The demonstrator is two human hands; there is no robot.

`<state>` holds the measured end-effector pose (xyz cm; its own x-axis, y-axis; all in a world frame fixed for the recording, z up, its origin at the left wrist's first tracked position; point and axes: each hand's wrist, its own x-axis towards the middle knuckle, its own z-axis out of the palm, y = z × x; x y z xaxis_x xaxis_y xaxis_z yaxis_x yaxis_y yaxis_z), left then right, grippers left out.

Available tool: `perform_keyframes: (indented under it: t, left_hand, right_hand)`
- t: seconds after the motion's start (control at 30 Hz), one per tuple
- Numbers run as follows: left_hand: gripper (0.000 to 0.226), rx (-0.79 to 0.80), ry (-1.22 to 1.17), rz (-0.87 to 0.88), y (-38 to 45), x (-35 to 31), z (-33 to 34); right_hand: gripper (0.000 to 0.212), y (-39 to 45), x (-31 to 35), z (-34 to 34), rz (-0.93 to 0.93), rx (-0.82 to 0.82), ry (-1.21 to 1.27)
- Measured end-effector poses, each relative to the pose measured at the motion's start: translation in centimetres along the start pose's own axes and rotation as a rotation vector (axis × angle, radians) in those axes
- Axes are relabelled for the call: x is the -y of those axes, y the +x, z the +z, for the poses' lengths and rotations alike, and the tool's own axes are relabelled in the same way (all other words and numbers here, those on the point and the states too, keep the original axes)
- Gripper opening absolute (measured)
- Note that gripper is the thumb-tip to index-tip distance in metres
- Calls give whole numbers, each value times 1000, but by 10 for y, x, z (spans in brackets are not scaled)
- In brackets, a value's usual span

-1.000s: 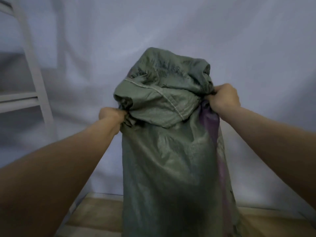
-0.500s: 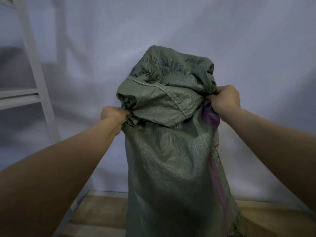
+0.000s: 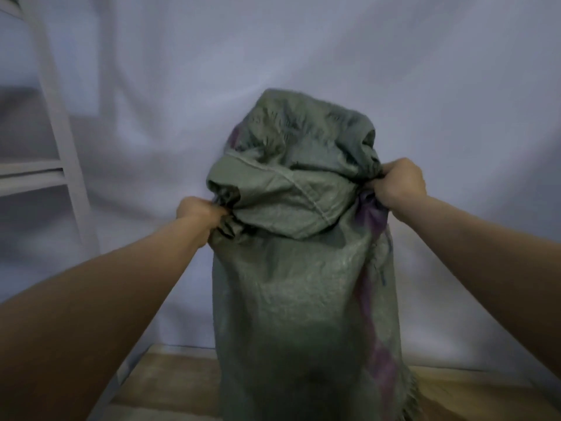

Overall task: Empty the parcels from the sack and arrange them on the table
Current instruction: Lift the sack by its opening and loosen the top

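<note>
Grey-green sack (image 3: 291, 293) (purple stripe down one side), white backdrop (image 3: 303, 50), tan table (image 3: 170, 381)

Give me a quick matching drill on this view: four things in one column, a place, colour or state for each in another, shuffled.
Things:
1. sack
2. left hand
3. table
4. backdrop cloth

Descriptions:
A. pale, hanging behind everything
B. wooden, under the sack
C. green, held upright, one purple stripe
D. grips bunched fabric on the sack's left side

Pairs: 1-C, 2-D, 3-B, 4-A
</note>
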<state>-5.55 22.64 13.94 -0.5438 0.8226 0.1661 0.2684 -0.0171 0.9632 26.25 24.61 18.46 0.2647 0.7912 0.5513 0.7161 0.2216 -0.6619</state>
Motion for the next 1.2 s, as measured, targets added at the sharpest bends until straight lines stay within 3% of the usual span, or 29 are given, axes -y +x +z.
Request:
perform_keyframes:
  t: [0.07,0.23,0.3,0.43,0.67,0.8,0.93,1.0,1.1,1.2]
  left_hand:
    - [29,12,-29,20,0,-10,1]
    - [25,-53,-183,207,-8,-62,7]
    - [21,-59,-112,209,-6,-47,11]
    - [28,-32,24,36,-5,-13,13]
    - [16,-32,-2,70,-5,-33,10]
    - [35,-43,-123,148,-1,-64,6]
    - [32,-123,-166,246,2,-84,3]
    - [26,-110,-89,218,2,-68,4]
    - [36,-45,-57,103,-2,-47,5]
    - [36,-61,-127,159,-3,-62,3]
  right_hand:
    - [18,8,4,-5,-8,-28,28]
    - [17,27,32,-29,-84,-295,207]
    - [22,23,21,-24,-81,-263,207]
    - [14,15,-7,-7,2,-103,147]
    - [17,19,-5,-7,60,-130,201]
    - [15,33,19,-18,13,-228,275]
    - [18,38,41,-28,-62,-339,356]
    - [18,33,34,-21,-51,-305,336]
    - [15,29,14,-10,18,-196,283]
    - [14,37,22,-13,4,-251,352]
